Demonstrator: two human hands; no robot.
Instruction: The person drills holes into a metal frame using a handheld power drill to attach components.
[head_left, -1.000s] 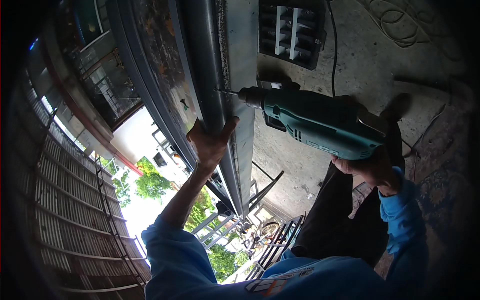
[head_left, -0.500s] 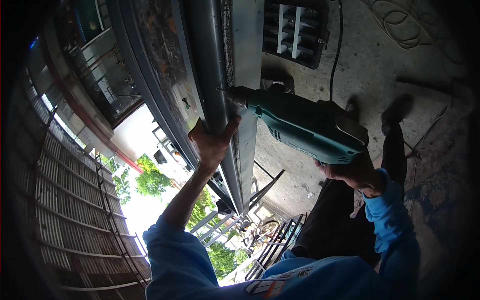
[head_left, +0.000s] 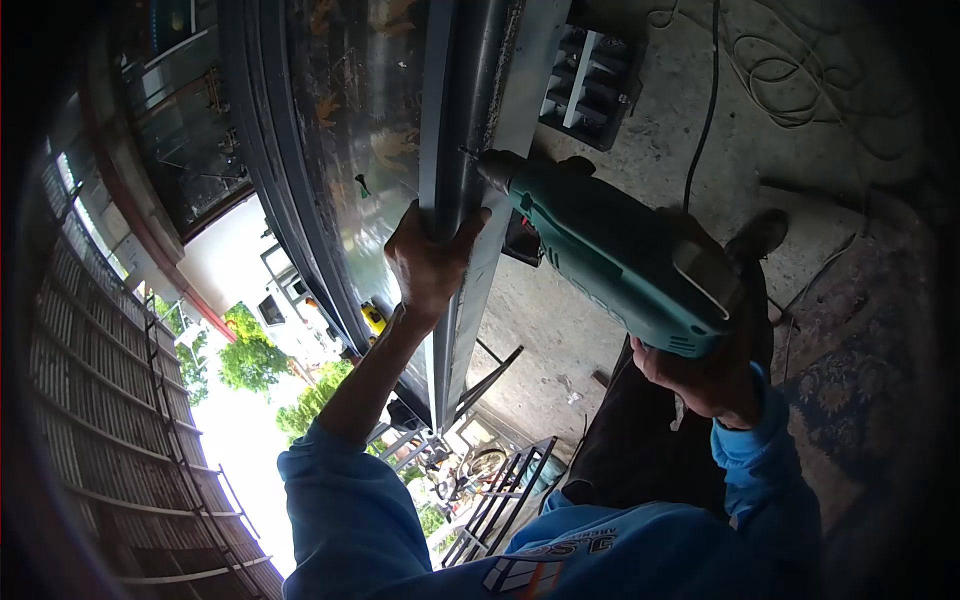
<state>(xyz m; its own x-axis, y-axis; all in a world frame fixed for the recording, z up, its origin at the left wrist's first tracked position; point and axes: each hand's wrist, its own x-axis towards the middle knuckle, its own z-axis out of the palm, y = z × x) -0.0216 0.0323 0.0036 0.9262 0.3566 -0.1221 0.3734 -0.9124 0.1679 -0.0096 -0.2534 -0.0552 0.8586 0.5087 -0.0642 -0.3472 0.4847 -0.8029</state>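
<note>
A dark round metal tube [head_left: 463, 150] runs along the edge of a long metal workpiece. My left hand [head_left: 432, 258] is wrapped round the tube, its thumb on the near side. In my right hand [head_left: 700, 375] is a green power drill [head_left: 620, 245], held by its rear handle. The thin bit of the drill points at the tube, just above my left hand; whether the tip touches the metal I cannot tell. A small dark green object [head_left: 361, 185] lies on the flat metal surface [head_left: 375, 130] beyond the tube.
On the concrete floor are a black compartment organizer [head_left: 590, 90], a coiled pale cable [head_left: 785, 80] and the dark drill cord [head_left: 708, 110]. A yellow tool [head_left: 373, 318] lies beyond my left forearm. A dark metal rack [head_left: 500, 500] stands at the bottom, near a bicycle.
The view has shifted and turned slightly. The drill is tilted more steeply against the tube. My left hand still grips the tube. The yellow tool has come into view.
</note>
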